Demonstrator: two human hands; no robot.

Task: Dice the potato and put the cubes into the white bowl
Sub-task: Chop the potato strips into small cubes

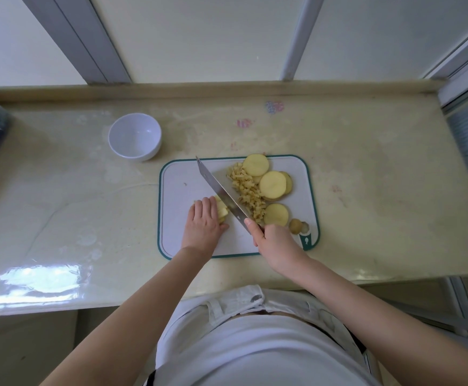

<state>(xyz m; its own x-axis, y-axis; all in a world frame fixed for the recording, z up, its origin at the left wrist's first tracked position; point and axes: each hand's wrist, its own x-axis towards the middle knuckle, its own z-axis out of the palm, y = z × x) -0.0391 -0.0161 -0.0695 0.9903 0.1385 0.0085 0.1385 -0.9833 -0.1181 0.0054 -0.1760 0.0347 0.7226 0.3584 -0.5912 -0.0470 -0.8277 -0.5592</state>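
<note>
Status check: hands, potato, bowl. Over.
Left hand holds potato stack on cutting board; right hand grips knife, blade against stack. Diced pile and round slices beside blade. White bowl empty, nothing blocking it.

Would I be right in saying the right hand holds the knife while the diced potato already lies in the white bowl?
Not quite: the head view shows the white bowl empty; the diced potato lies on the cutting board. The right hand does hold the knife.
</note>
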